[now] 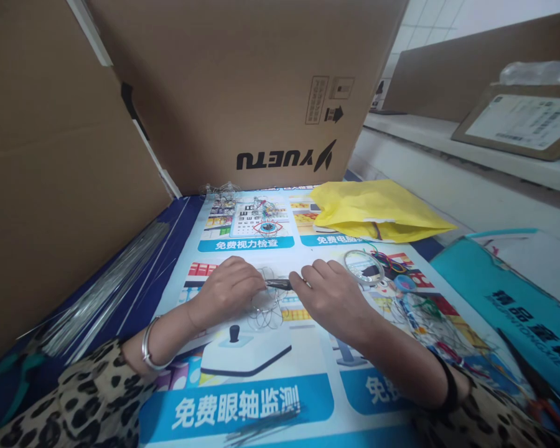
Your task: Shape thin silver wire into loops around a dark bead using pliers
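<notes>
Over the printed poster sheet (312, 348), my right hand (331, 298) is wrapped round a pair of needle-nose pliers (279, 284), their dark jaws pointing left. My left hand (228, 289) pinches a looped piece of thin silver wire (267, 311) close to the plier tips. Several round loops of that wire hang below the jaws. Most of the pliers' handles are hidden inside my right fist. Whether the jaws grip the wire is too small to tell.
A bundle of straight wires (116, 280) lies at left, with short wire lengths (266, 426) in front. Wire shapes (224, 196) rest at the back, beside a yellow bag (378, 208). A clear ring (364, 267) and coloured cords (394, 264) sit right. Cardboard (242, 87) stands behind.
</notes>
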Motion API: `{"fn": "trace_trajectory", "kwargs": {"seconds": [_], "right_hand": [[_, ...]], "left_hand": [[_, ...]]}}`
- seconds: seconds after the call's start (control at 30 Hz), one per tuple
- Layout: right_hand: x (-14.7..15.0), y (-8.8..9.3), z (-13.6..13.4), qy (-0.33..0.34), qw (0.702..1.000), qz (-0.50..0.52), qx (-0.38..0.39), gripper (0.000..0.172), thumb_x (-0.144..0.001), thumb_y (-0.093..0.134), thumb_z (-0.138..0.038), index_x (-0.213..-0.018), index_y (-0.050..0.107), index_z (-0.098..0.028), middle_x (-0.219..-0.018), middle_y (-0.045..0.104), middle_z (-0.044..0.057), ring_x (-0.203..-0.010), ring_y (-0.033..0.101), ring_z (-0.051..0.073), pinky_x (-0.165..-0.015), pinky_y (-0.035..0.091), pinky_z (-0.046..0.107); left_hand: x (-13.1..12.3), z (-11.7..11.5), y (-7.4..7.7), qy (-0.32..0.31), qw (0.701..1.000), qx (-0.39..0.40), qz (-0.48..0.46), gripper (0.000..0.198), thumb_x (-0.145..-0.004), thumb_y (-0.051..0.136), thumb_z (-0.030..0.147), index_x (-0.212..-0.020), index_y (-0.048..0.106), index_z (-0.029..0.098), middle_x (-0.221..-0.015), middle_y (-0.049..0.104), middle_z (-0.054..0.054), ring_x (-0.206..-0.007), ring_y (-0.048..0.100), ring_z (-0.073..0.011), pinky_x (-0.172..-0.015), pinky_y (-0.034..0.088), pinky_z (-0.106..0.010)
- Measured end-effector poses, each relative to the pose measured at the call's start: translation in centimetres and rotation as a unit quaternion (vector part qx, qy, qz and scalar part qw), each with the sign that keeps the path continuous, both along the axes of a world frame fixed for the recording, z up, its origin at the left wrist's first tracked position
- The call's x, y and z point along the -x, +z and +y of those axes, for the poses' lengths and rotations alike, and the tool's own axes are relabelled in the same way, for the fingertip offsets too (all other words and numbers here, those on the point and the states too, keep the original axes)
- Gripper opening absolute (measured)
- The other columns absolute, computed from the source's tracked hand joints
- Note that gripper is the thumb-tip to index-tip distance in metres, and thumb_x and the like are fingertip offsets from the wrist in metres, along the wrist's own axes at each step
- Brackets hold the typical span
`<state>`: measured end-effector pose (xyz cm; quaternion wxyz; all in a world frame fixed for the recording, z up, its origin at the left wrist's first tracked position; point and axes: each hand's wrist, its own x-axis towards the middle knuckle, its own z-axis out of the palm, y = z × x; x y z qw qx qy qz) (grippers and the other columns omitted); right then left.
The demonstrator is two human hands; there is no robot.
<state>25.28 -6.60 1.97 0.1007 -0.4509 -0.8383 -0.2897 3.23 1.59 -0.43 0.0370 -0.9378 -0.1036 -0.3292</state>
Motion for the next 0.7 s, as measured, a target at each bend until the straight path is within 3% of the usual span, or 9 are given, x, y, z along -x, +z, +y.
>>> {"fn": "trace_trajectory", "kwargs": {"seconds": [0.3,0.43,0.5,0.57,0.7], "right_hand": [[0.0,1.1,-0.2,-0.017,0.998,0.003,0.066,0.015,-0.084,0.045,-0.012,-0.089,0.059,-0.016,-0.078,0.056,0.005,-0.073,0.043,0.018,-0.064,0.025,0.033],[-0.3,1.7,0.0,-0.058,0.981,0.104,0.154,0.015,-0.085,0.045,-0.019,-0.082,0.060,-0.018,-0.077,0.058,0.005,-0.075,0.047,0.018,-0.065,0.029,0.031],[-0.4,1.6,0.4,-0.084,0.944,0.224,0.228,0.013,-0.083,0.048,-0.025,-0.082,0.060,-0.019,-0.077,0.059,0.003,-0.075,0.049,0.016,-0.064,0.032,0.028],[-0.1,1.2,0.9,-0.103,0.889,0.342,0.288,0.012,-0.080,0.052,-0.029,-0.080,0.060,-0.020,-0.076,0.059,0.000,-0.072,0.051,0.014,-0.062,0.033,0.025],[1.0,-0.5,1.6,-0.097,0.803,0.473,0.348,0.013,-0.075,0.055,-0.032,-0.080,0.059,-0.021,-0.071,0.058,-0.003,-0.066,0.050,0.012,-0.058,0.034,0.023]], "left_hand": [[-0.1,0.0,0.2,0.009,1.000,0.001,0.025,0.012,-0.081,0.049,0.009,-0.088,0.054,0.017,-0.084,0.066,-0.003,-0.076,0.057,-0.0138,-0.071,0.040,-0.030],[-0.3,-0.1,0.4,0.029,0.999,0.034,0.030,0.014,-0.080,0.045,0.005,-0.084,0.052,0.017,-0.085,0.066,-0.002,-0.077,0.057,-0.0132,-0.072,0.039,-0.029],[-0.4,-0.2,0.5,0.039,0.997,0.049,0.045,0.014,-0.080,0.043,0.006,-0.082,0.051,0.017,-0.081,0.065,-0.002,-0.077,0.057,-0.0132,-0.072,0.038,-0.029],[-0.5,-0.3,0.6,0.045,0.995,0.058,0.064,0.014,-0.082,0.041,0.008,-0.081,0.052,0.017,-0.077,0.063,-0.002,-0.077,0.056,-0.0135,-0.073,0.038,-0.029],[-0.5,-0.3,0.8,0.044,0.992,0.076,0.086,0.016,-0.085,0.039,0.010,-0.083,0.053,0.017,-0.078,0.061,-0.002,-0.078,0.054,-0.0138,-0.075,0.037,-0.030]]}}
